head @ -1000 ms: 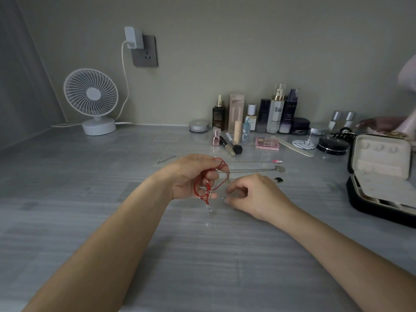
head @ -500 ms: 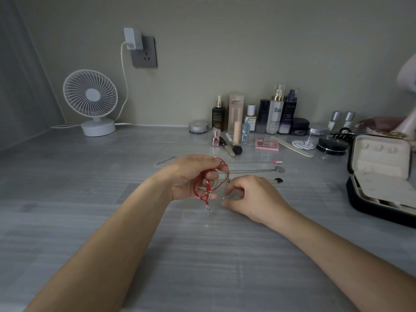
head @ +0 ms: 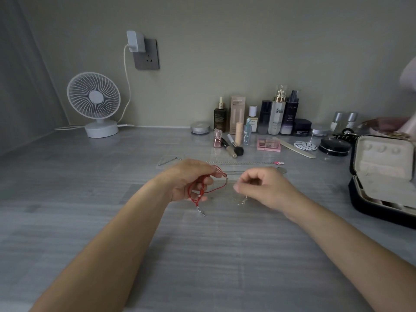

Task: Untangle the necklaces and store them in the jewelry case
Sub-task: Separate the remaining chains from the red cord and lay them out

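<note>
My left hand [head: 189, 181] holds a looped red cord necklace [head: 198, 192] above the grey table; its silver clasp [head: 202, 211] dangles below. My right hand [head: 263, 188] pinches a thin silver chain [head: 242, 200], whose end hangs under the fingers. A fine strand runs between the two hands. Behind them a long silver chain with a pink charm [head: 279, 163] lies straight on the table. A round pendant [head: 282, 170] peeks out past my right hand. The black jewelry case [head: 382, 176] stands open at the right, its cream lining showing.
Cosmetic bottles [head: 276, 113], a brush [head: 234, 147], a pink palette [head: 269, 145] and a black compact [head: 334, 147] crowd the back right. A white fan [head: 94, 104] stands back left, plugged into a wall socket [head: 146, 52]. A hairpin [head: 167, 161] lies behind my left hand.
My right hand has lifted and pulled right, away from the left hand, drawing the silver chain out of the red cord bundle. My left hand stays nearly still.
</note>
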Tool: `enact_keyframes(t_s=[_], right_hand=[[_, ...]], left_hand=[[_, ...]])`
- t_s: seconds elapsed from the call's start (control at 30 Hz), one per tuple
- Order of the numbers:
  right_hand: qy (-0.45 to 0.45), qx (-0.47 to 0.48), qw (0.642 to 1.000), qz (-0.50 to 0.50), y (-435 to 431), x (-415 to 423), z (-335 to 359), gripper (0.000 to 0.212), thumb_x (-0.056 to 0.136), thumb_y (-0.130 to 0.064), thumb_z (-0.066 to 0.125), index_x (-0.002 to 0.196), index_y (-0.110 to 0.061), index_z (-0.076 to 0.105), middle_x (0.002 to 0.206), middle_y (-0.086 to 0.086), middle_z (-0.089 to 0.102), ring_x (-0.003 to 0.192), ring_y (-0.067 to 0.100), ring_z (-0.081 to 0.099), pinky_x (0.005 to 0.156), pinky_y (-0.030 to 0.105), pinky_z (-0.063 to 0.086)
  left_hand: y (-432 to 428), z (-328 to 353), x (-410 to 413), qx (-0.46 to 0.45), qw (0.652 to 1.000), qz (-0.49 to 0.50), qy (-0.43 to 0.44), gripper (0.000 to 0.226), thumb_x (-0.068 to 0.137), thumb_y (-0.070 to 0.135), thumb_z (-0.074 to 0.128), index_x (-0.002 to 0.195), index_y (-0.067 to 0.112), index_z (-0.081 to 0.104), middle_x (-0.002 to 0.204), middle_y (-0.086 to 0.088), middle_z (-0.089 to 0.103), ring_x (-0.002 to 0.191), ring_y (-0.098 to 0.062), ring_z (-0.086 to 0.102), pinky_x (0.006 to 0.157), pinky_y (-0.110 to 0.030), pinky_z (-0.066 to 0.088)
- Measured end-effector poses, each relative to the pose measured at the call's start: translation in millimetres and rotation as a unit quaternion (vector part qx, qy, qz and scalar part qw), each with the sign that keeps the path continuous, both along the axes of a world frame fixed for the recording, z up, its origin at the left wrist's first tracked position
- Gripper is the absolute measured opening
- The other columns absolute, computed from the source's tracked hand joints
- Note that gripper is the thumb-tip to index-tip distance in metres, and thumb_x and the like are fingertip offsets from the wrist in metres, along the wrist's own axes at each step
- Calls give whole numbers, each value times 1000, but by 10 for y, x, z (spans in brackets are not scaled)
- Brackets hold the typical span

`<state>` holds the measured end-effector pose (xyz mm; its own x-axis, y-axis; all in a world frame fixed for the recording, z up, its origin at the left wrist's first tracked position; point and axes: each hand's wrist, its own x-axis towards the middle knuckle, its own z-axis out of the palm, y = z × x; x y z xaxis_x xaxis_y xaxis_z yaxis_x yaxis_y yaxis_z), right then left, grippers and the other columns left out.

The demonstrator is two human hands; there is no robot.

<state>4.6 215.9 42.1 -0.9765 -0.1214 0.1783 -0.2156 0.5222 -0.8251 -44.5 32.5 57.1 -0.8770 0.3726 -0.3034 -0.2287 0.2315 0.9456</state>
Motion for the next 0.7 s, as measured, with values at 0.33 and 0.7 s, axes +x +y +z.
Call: enact_keyframes(t_s=[0.33, 0.7], right_hand=[[-62, -284, 956, 32, 99, -20, 132, 24, 89, -8, 51, 67, -11, 58, 61, 0, 60, 64, 13, 56, 67, 26, 44], [-54, -437, 898, 10, 156, -44, 191, 21, 91, -8, 45, 81, -6, 63, 37, -8, 27, 38, 9, 32, 75, 29, 51]], left_hand=[[-8, -54, -45, -35, 999, 31, 17, 22, 94, 23, 48, 77, 15, 60, 47, 6, 44, 44, -7, 34, 36, -12, 20], [16, -75, -57, -73, 996, 45, 5, 16, 90, 20, 52, 76, 14, 59, 59, 2, 47, 42, -7, 35, 35, -12, 19]])
